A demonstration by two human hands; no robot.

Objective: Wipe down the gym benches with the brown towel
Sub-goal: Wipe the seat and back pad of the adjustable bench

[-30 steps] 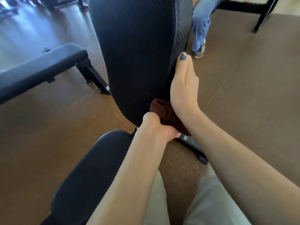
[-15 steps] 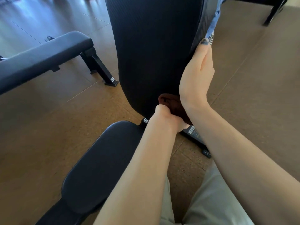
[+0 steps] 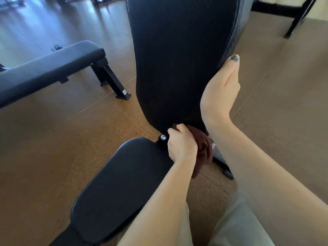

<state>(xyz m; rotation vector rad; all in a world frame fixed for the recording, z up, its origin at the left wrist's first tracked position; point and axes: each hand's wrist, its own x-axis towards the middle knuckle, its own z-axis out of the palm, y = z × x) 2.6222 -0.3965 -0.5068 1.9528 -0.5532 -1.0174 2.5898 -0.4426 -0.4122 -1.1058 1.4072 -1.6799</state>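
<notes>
An adjustable black bench stands in front of me, its backrest (image 3: 177, 59) raised steeply and its seat pad (image 3: 120, 178) below. My left hand (image 3: 182, 145) grips the bunched brown towel (image 3: 204, 151) at the backrest's bottom edge, by the hinge. My right hand (image 3: 221, 89) rests against the backrest's right side with the thumb pointing up along the edge; its fingers lie hidden behind the pad.
A flat black bench (image 3: 46, 70) stands to the left on the brown floor. A black frame (image 3: 298, 16) of another piece of equipment is at the top right. The bench's foot (image 3: 228, 173) lies on the floor under my right arm.
My left hand has shifted the towel left along the backrest's bottom edge. My right hand stays on the pad's right side. The camera has moved, and the person's leg behind is out of sight.
</notes>
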